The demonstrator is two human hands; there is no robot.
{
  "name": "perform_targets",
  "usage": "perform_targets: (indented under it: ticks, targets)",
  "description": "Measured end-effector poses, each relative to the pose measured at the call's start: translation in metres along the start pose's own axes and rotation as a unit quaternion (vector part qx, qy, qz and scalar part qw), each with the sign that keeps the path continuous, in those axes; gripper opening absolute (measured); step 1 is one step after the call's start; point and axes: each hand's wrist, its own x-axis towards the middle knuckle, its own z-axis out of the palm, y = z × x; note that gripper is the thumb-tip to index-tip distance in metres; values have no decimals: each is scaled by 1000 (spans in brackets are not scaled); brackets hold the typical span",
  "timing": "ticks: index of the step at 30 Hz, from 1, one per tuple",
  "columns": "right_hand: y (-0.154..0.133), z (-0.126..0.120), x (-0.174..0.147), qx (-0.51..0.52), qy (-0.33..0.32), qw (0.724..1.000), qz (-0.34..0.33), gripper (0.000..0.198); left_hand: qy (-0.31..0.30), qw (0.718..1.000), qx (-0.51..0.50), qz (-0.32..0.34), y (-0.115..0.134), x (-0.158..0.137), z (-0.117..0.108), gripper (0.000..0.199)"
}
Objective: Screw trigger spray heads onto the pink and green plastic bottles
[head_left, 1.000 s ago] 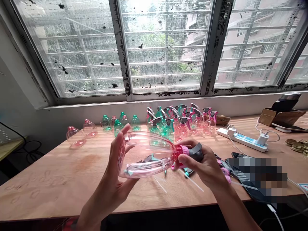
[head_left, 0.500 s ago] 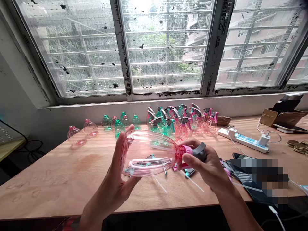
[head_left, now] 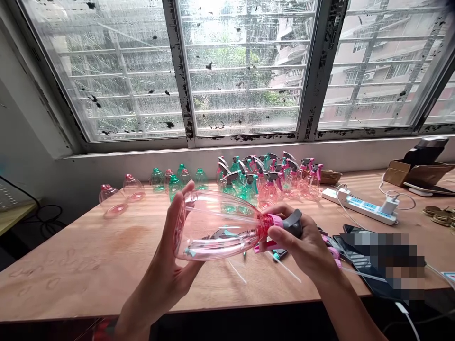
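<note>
Bottle (head_left: 216, 227), pink and clear, lies sideways between both hands above the surface (head_left: 88, 255): left hand (head_left: 174, 251) cups its base, steadying it, while right hand (head_left: 302, 244) grips the gray sprayer head (head_left: 293, 223).

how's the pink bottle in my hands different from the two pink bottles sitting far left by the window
The pink bottle in your hands lies on its side off the table; the two far-left pink bottles rest on the table. Yours carries a grey trigger sprayer under your right hand; those two have none. All are clear pink plastic.
</note>
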Motion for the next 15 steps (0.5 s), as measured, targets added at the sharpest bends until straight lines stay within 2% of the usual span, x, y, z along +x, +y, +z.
perform_targets:
  ticks: [4,8,15]
  targets:
    - [-3,1,-2,-27,-1,1000,-4,28,2,999,-9,-36,2,1,0,111]
    - [-6,2,-3,-25,-1,1000,-8,27,-2,998,-28,-63,1,1,-3,104]
    - [-3,0,-2,-18,6,1000,-6,28,-30,999,-15,-17,-8,-4,-6,104]
